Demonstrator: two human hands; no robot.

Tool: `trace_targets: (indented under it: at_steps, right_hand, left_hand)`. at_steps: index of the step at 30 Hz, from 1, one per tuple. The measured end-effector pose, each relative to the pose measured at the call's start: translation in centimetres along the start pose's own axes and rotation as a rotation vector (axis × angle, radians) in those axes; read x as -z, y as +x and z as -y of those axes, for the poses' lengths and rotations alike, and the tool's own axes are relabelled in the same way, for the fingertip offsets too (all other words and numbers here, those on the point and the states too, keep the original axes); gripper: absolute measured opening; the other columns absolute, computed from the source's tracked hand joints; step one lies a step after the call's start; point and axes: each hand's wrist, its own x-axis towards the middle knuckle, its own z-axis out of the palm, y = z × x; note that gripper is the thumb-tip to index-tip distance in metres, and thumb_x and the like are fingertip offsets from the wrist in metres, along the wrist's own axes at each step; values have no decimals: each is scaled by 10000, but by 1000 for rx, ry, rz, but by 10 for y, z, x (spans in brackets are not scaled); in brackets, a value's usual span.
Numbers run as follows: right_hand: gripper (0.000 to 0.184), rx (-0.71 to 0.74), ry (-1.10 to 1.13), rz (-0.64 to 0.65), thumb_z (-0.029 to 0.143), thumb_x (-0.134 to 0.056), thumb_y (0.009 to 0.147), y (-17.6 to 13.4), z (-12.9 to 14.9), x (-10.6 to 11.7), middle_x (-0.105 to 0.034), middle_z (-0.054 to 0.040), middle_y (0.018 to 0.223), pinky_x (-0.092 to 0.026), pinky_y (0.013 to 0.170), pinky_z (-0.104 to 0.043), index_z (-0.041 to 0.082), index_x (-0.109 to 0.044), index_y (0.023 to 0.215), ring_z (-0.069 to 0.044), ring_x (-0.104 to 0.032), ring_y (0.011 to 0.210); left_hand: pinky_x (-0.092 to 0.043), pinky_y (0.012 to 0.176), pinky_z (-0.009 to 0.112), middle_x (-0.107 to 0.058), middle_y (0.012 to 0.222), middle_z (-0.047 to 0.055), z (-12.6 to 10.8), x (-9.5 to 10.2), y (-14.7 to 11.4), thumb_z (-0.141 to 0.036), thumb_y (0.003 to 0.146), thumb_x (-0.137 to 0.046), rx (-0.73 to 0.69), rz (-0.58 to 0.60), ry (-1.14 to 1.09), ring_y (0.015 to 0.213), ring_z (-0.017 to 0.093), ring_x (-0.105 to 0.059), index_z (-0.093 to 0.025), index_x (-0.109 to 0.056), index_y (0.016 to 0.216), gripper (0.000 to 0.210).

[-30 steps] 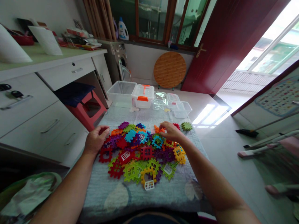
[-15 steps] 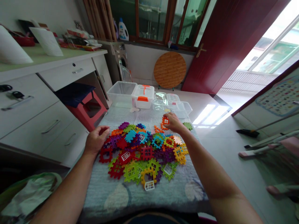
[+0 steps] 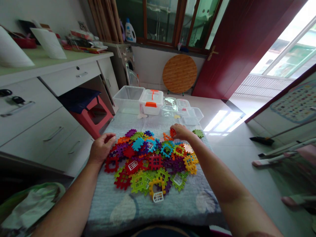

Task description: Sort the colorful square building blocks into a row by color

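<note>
A loose pile of notched plastic building tiles [image 3: 155, 162] in many colours covers the middle of the cloth-covered table. At the pile's far right edge, my right hand [image 3: 182, 132] grips an orange building tile [image 3: 173, 132], mostly covered by the fingers. More orange pieces [image 3: 167, 136] lie just left of it. My left hand [image 3: 102, 148] rests at the pile's left edge, loosely curled with a small gap between thumb and fingers, and nothing shows in it. Close to it are purple tiles [image 3: 120, 149] and a red tile with a square opening [image 3: 111, 170].
Along the table's far edge stand an open clear bin [image 3: 129, 98], a clear box with orange latches [image 3: 152, 108] and smaller clear containers [image 3: 190, 115]. A green tile [image 3: 198, 133] lies right of my right hand. A red stool [image 3: 98, 121] stands to the left.
My right hand has come down slightly and nearer to me with the orange tile, which is now tilted and more hidden by the fingers. My left hand has stayed in place.
</note>
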Motion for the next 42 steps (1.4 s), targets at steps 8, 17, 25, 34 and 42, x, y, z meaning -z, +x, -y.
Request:
trace_targets:
  at_steps: [8,17,25,34,42]
  right_hand:
    - [465,55,29,-92,207,-618,845,-8,14,6,-594,-131,1345,-413,963,-353,186,-574,1308,-265,-548,1201]
    - [269,95,-56,-70,239,-447,965,-14,72,-14,-673,-175,1103,-447,870,-347,152,-651,1118,-254,-633,979]
    - [295,75,-31,-96,118,-429,908,-30,92,-22,-644,-172,1105,-445,873,-350,138,-646,1108,-258,-594,993]
    - [273,92,76,-125,83,-427,912,-37,98,-26,-663,-167,1082,-449,880,-335,125,-653,1059,-236,-601,971]
    - [239,95,474,-359,134,-458,938,-70,24,-3,-725,-80,1059,-481,879,-320,192,-672,1026,-192,-646,980]
  left_hand:
    - [-511,893,354,-739,950,58,0,-1,0,-495,753,-600,3,2,-21,932,252,-683,-207,-696,954,364]
    - [-510,903,354,-739,955,53,0,0,0,-508,754,-601,17,10,-2,934,256,-682,-216,-697,954,366]
    - [-519,889,345,-740,928,37,-1,0,1,-502,741,-594,35,12,23,920,252,-680,-213,-699,957,376]
    - [-520,895,349,-739,943,34,-1,1,0,-497,742,-595,40,6,24,924,253,-680,-217,-698,970,376]
    - [-519,895,356,-735,936,32,-1,-1,1,-499,737,-593,33,9,27,918,253,-680,-217,-696,975,384]
